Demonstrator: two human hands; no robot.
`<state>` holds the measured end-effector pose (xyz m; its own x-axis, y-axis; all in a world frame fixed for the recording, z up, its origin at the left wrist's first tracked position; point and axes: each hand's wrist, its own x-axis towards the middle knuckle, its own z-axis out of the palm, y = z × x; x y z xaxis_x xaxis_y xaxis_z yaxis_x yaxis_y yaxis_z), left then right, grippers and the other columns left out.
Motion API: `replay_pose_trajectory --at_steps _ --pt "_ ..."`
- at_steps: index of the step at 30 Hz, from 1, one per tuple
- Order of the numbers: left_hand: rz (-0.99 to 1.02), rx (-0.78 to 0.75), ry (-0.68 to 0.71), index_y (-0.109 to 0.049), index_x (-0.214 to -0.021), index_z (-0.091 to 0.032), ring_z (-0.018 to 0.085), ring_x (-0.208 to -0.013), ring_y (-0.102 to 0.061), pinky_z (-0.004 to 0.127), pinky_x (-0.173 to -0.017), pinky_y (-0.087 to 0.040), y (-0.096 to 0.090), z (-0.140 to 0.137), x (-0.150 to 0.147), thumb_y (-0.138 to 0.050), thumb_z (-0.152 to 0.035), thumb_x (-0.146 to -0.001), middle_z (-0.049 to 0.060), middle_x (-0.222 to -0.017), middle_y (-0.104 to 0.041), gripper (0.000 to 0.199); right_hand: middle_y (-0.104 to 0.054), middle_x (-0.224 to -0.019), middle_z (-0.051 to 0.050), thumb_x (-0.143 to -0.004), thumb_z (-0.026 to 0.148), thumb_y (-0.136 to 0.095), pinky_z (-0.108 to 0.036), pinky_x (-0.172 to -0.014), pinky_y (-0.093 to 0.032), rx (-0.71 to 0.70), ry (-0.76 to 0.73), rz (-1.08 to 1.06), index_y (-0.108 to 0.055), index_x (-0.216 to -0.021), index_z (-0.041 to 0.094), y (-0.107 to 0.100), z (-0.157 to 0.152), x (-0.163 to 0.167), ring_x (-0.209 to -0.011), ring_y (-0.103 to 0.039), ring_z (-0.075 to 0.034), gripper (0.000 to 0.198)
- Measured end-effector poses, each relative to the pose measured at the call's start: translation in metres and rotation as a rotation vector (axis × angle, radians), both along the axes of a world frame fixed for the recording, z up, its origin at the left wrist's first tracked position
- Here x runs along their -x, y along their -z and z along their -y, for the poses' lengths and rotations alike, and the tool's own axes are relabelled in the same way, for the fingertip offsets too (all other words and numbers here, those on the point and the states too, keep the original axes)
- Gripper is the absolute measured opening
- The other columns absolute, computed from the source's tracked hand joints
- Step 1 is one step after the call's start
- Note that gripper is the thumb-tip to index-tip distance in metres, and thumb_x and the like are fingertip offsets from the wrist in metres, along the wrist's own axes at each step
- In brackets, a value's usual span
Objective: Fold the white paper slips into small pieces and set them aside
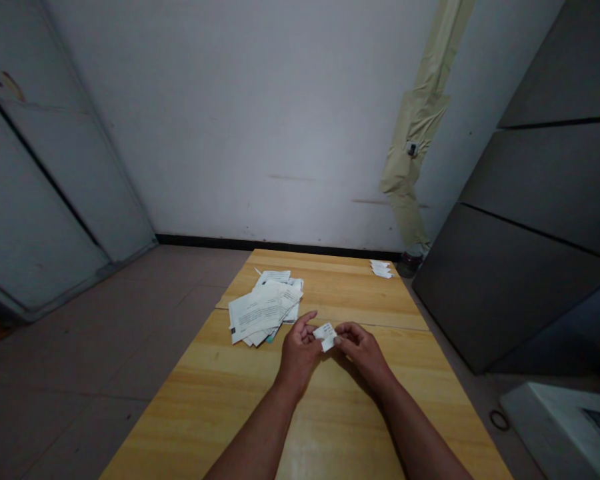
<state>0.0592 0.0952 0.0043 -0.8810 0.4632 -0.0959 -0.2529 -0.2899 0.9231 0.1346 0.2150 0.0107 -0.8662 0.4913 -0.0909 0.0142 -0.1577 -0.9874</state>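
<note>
A small folded piece of white paper with printed text is held just above the wooden table. My left hand pinches its left edge between thumb and fingers, the index finger raised. From the other side, my right hand grips the right edge with thumb and fingertips. To the left of my hands lies a loose, overlapping pile of printed paper sheets; a bit of green shows under its lower edge.
Several small folded papers lie at the table's far right corner. A white wall stands behind the table, grey cabinets on the right. A white box-like object and a dark ring are at the lower right.
</note>
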Motion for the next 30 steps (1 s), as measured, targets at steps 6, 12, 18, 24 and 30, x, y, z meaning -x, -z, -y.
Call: replay_pose_trajectory --at_steps 6,12,18,24,30 --pt "-0.024 0.018 0.021 -0.061 -0.117 -0.013 0.013 -0.066 -0.061 0.022 -0.061 -0.048 -0.003 -0.002 -0.004 -0.079 -0.018 -0.052 0.0 -0.074 -0.064 0.067 -0.07 -0.071 -0.002 -0.057 0.029 -0.081 -0.025 -0.059 -0.044 0.097 -0.056 -0.063 -0.064 -0.078 0.017 0.0 0.003 -0.001 -0.061 -0.06 -0.014 0.029" --pt "-0.027 0.055 0.066 -0.063 -0.118 -0.012 0.013 -0.062 -0.058 0.022 -0.059 -0.045 -0.005 -0.001 -0.004 -0.084 -0.023 -0.051 -0.001 -0.069 -0.063 0.071 -0.07 -0.07 -0.002 -0.058 0.03 -0.08 -0.026 -0.058 -0.045 0.059 -0.037 -0.068 -0.064 -0.078 0.018 -0.001 0.003 -0.001 -0.061 -0.06 -0.015 0.028" --pt "-0.061 0.056 0.039 -0.059 -0.125 -0.012 0.009 -0.054 -0.05 0.019 -0.052 -0.038 -0.003 -0.002 -0.005 -0.077 -0.017 -0.055 -0.005 -0.063 -0.059 0.072 -0.068 -0.07 0.0 -0.059 0.024 -0.077 -0.024 -0.058 -0.042 0.05 -0.039 -0.095 -0.063 -0.079 0.018 0.004 0.007 0.001 -0.06 -0.056 -0.013 0.026" --pt "-0.2 0.183 0.033 -0.071 -0.085 -0.014 0.015 -0.064 -0.057 0.023 -0.06 -0.044 0.003 0.002 -0.001 -0.068 -0.015 -0.058 0.002 -0.07 -0.067 0.027 -0.059 -0.065 0.003 -0.07 0.021 -0.064 -0.024 -0.057 -0.039 -0.376 0.068 -0.088 -0.06 -0.07 0.019 0.008 0.003 -0.004 -0.061 -0.052 -0.014 0.004" --pt "-0.454 0.201 -0.089 -0.062 -0.062 -0.019 0.016 -0.071 -0.056 0.024 -0.065 -0.043 0.01 0.003 0.003 -0.063 -0.012 -0.062 0.001 -0.074 -0.063 0.007 -0.061 -0.076 -0.002 -0.076 0.008 -0.05 -0.027 -0.067 -0.044 -0.954 0.054 -0.281 -0.059 -0.074 0.021 0.008 0.001 -0.006 -0.072 -0.056 -0.016 0.016"
